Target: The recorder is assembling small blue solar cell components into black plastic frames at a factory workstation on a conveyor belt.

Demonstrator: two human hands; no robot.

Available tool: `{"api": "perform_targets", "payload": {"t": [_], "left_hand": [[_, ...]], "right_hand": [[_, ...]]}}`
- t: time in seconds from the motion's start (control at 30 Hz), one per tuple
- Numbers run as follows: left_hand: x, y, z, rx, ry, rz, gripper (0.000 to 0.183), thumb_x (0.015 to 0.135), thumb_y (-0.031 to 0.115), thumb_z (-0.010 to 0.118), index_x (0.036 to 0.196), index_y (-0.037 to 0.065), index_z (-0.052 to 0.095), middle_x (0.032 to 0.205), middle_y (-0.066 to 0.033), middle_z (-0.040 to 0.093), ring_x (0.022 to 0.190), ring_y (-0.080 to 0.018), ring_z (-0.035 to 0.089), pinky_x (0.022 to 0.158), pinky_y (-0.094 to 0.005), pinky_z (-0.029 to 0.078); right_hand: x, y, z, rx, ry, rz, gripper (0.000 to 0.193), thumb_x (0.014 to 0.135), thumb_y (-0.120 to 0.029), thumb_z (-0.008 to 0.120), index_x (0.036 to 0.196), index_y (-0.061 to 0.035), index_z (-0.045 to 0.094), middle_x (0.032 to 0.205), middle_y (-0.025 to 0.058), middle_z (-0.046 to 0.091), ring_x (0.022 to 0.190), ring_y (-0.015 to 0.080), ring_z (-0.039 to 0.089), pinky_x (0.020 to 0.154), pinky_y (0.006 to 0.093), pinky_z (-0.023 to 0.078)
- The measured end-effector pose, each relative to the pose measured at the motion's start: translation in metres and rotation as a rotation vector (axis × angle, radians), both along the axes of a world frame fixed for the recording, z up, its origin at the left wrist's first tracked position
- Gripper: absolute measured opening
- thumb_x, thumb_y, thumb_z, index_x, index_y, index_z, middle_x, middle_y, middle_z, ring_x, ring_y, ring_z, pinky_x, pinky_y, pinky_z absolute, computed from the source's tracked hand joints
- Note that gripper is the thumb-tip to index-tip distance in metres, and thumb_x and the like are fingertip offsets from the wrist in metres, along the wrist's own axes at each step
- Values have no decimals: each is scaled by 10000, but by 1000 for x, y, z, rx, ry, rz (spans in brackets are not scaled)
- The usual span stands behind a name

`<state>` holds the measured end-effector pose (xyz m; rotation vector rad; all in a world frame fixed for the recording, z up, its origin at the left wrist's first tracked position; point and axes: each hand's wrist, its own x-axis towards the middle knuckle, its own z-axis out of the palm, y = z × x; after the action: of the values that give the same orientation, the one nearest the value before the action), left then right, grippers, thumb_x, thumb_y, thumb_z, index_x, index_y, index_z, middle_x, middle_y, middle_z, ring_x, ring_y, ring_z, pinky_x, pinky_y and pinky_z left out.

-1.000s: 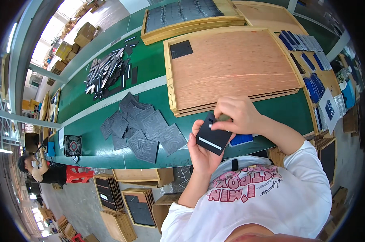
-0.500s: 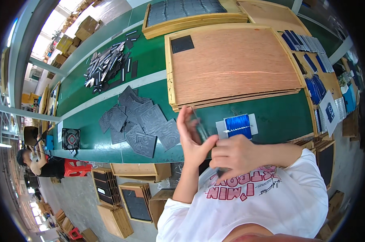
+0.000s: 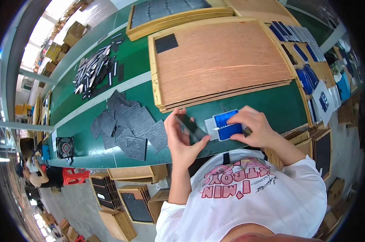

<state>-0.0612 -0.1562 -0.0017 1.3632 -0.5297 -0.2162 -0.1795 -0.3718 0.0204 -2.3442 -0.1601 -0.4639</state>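
My left hand (image 3: 180, 143) holds a thin, dark, glossy rectangular plate (image 3: 191, 127) tilted up between thumb and fingers, above the table. Over at its right, my right hand (image 3: 256, 128) reaches onto a stack of bright blue sheets or strips (image 3: 227, 131), its fingertips and thumb on the stack. A small dark thing shows under the right palm, too hidden to name. The blue stack lies on a whitish card (image 3: 210, 128). Left of my left hand, grey square plates with raised maze-like lines (image 3: 134, 121) lie in a loose heap.
Shallow wooden trays (image 3: 222, 60) are stacked beyond my hands, the top one holding one dark square (image 3: 166, 43). Dark strips (image 3: 96, 72) are piled far left. A small black fan (image 3: 65, 147) stands at the table's left end. Blue and silvery bundles (image 3: 307, 78) sit at right.
My right hand has moved right, away from my left hand, and down onto the blue stack. My left hand still holds the dark plate. The view has shifted slightly.
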Motion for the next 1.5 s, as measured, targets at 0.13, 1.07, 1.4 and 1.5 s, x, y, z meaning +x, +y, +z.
{"api": "perform_targets", "payload": {"t": [0.13, 1.07, 1.4, 1.5], "left_hand": [[0, 2, 0, -345, 330, -170, 1092, 574, -7, 917, 1482, 57, 315, 1476, -116, 412, 1351, -307, 460, 1082, -450, 444], [-5, -10, -9, -201, 472, -149, 1025, 665, -229, 685, 1508, 140, 234, 1361, -132, 494, 1202, -251, 566, 974, -386, 526], [-24, -32, 2, -105, 392, -294, 1068, 654, -232, 650, 1533, 124, 159, 1361, -108, 465, 1239, -207, 527, 1012, -364, 501], [-24, -32, 2, -114, 391, -294, 1078, 638, -200, 683, 1533, 120, 174, 1364, -118, 446, 1240, -230, 518, 1014, -382, 499]], "right_hand": [[0, -13, -5, -103, 76, -8, 583, 662, -274, 860, 1181, -141, 629, 1167, 16, 673, 1072, 236, 613, 725, 354, 565], [6, -21, 21, -114, 32, 103, 673, 664, -316, 868, 1244, -124, 585, 1253, 42, 627, 1109, 280, 596, 735, 353, 562], [27, -4, 45, -136, -67, 104, 731, 586, -194, 864, 1262, -150, 592, 1228, 36, 618, 1124, 253, 591, 711, 346, 577], [28, -1, 46, -167, -51, 106, 738, 580, -177, 858, 1266, -157, 589, 1225, 29, 614, 1126, 246, 588, 684, 339, 574]]}}
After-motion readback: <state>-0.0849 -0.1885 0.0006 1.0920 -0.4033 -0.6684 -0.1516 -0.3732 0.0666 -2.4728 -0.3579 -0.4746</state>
